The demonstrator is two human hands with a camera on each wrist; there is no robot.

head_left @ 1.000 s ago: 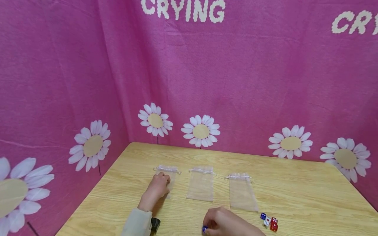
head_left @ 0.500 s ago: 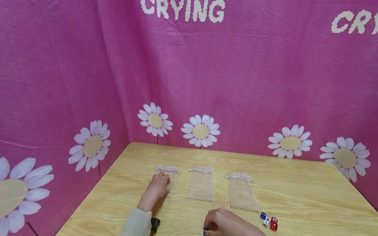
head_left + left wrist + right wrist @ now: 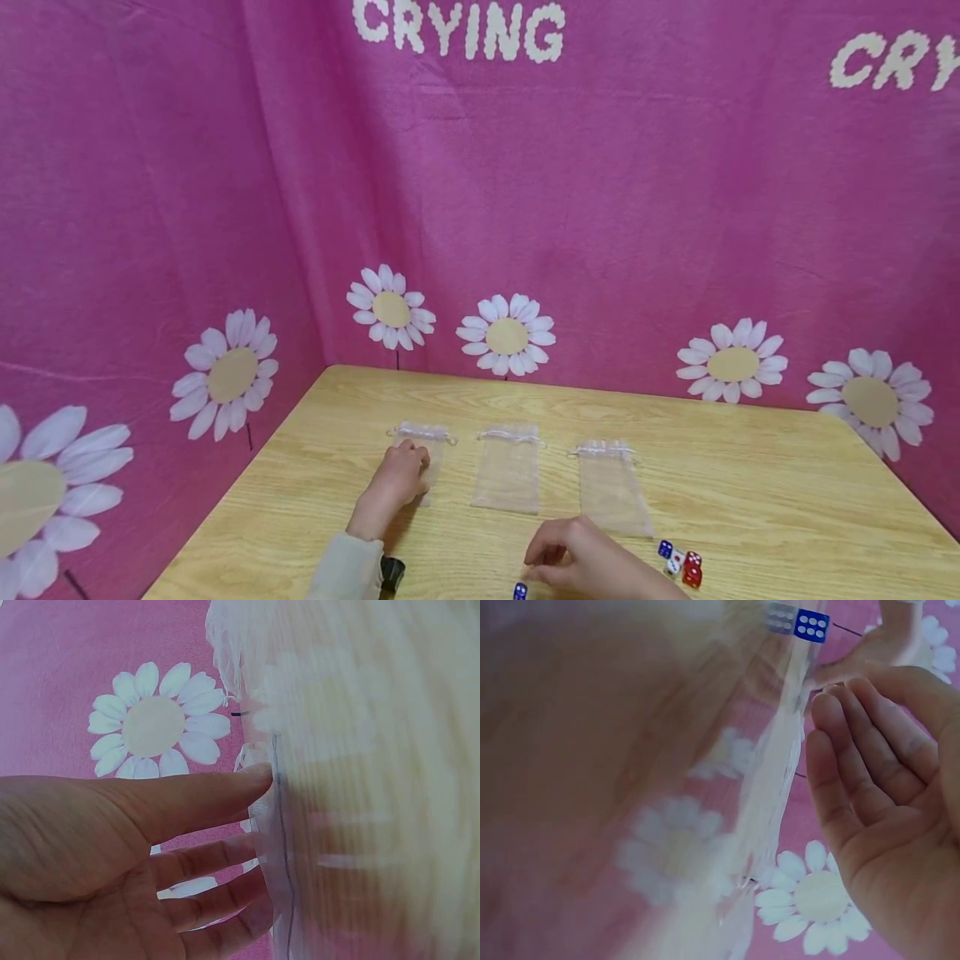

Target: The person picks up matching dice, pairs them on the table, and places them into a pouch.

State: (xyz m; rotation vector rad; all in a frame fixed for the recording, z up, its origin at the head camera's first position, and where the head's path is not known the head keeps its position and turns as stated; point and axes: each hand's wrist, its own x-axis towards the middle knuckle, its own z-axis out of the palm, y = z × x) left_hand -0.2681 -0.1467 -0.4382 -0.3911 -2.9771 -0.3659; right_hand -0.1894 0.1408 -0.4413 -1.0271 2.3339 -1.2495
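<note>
Leftmost organza pouch touched by the left hand, fingers slightly spread, toward the tabletop's left edge, lone blue die flanked by the right hand, fingers loosely bent

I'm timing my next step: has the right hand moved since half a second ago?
Yes: against the middle bag, the right hand has shifted right, off the lone blue die.

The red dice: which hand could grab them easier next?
Probably the right hand: it's nearer the red dice and holds nothing, while the left hand is at the leftmost bag.
</note>
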